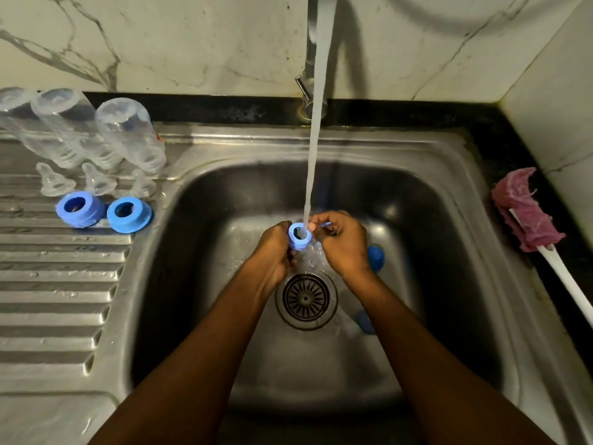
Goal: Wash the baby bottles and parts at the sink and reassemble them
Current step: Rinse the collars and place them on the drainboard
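Note:
Over the sink basin (417, 220), my left hand (272, 248) and my right hand (343, 242) both hold a blue bottle collar ring (300, 236) under the running water stream (316, 149). Fingers of both hands curl round the ring's sides. Three clear bottles (128, 136) stand upside down on the drainboard at the left. Three clear teats (96, 181) sit in front of them. Two more blue collar rings (128, 215) lie beside the teats. Two blue caps (376, 256) lie in the basin, partly hidden by my right arm.
The tap (309, 75) rises at the back centre. The drain strainer (306, 298) lies just below my hands. A bottle brush (529, 216) with a pink head and white handle rests on the dark counter at the right. The ribbed drainboard (57, 284) fills the left.

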`<move>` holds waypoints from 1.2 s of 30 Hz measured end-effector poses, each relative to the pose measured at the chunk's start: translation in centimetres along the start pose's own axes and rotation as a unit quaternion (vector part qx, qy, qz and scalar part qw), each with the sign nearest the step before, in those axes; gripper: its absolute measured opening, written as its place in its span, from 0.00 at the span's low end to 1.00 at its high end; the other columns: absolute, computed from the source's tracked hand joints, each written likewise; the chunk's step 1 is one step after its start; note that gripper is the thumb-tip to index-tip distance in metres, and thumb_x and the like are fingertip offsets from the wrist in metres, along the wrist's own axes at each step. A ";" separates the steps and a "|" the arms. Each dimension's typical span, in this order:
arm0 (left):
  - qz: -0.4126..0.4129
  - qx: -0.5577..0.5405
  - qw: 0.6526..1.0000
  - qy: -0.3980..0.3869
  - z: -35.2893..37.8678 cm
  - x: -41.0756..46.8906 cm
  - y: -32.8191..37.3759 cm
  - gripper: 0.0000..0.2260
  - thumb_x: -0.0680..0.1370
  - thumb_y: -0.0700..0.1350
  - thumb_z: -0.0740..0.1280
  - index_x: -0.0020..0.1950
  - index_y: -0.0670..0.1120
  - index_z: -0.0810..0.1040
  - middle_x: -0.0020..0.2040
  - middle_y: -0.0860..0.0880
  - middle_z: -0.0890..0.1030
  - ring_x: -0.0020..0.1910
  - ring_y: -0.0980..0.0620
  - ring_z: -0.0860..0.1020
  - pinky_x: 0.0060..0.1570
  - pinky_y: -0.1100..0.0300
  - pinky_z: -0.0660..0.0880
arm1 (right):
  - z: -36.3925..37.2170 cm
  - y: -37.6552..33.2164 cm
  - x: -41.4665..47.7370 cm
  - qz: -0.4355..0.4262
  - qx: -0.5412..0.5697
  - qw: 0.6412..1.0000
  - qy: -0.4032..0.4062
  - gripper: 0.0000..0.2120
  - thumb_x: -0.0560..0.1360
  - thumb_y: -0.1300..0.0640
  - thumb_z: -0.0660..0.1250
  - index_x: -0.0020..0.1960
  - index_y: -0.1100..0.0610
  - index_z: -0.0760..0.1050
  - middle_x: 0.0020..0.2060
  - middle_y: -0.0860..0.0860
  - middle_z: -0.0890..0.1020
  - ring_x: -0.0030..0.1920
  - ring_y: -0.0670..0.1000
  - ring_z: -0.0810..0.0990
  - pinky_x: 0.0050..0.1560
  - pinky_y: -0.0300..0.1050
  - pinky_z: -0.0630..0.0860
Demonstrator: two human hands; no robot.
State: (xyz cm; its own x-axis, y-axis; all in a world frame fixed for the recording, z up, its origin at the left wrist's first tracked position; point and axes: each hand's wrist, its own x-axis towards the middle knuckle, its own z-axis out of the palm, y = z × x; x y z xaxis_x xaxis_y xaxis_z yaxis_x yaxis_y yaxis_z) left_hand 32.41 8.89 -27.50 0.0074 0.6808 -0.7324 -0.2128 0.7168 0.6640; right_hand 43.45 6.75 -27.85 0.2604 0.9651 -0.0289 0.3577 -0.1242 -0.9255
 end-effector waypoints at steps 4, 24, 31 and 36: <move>0.004 -0.020 1.000 0.022 -0.4 0.0 0.0 0.22 0.81 0.60 0.60 0.38 0.45 0.77 0.27 0.47 0.74 0.22 0.54 0.67 0.24 0.63 0.64 | 0.1 -0.1 -0.3 -0.057 -0.076 0.995 -0.025 0.08 0.74 0.65 0.70 0.51 0.57 0.84 0.48 0.48 0.78 0.50 0.50 0.79 0.49 0.33 0.73; 0.044 0.020 0.996 -0.070 -0.8 -0.5 0.9 0.21 0.83 0.59 0.57 0.54 0.42 0.79 0.41 0.45 0.84 0.36 0.51 0.79 0.38 0.60 0.74 | -1.0 -1.2 -0.5 0.026 0.005 0.994 -0.109 0.09 0.73 0.61 0.73 0.41 0.50 0.75 0.39 0.45 0.80 0.41 0.45 0.79 0.45 0.38 0.75; -0.022 -0.110 0.982 -0.150 -1.5 -0.8 1.1 0.13 0.83 0.48 0.62 0.59 0.40 0.77 0.47 0.41 0.83 0.31 0.53 0.83 0.37 0.59 0.82 | -0.8 -1.0 -0.3 -0.025 -0.125 0.988 -0.091 0.09 0.70 0.51 0.75 0.49 0.49 0.82 0.50 0.45 0.72 0.56 0.51 0.70 0.60 0.49 0.71; 0.011 -0.134 0.982 -0.136 -2.1 -0.1 1.4 0.14 0.84 0.47 0.59 0.56 0.39 0.79 0.47 0.40 0.84 0.39 0.49 0.85 0.39 0.58 0.83 | -1.6 -1.7 -0.8 -0.023 -0.146 0.980 -0.136 0.10 0.75 0.51 0.70 0.51 0.36 0.78 0.59 0.42 0.64 0.62 0.48 0.61 0.67 0.46 0.58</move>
State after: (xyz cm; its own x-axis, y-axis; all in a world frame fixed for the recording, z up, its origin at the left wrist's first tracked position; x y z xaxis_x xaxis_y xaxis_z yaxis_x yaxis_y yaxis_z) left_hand 30.07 9.49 -26.79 0.2529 0.7372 -0.6266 -0.4652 0.6605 0.5893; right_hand 44.02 5.79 -25.64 0.0044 0.9919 -0.1268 0.6157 -0.1026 -0.7813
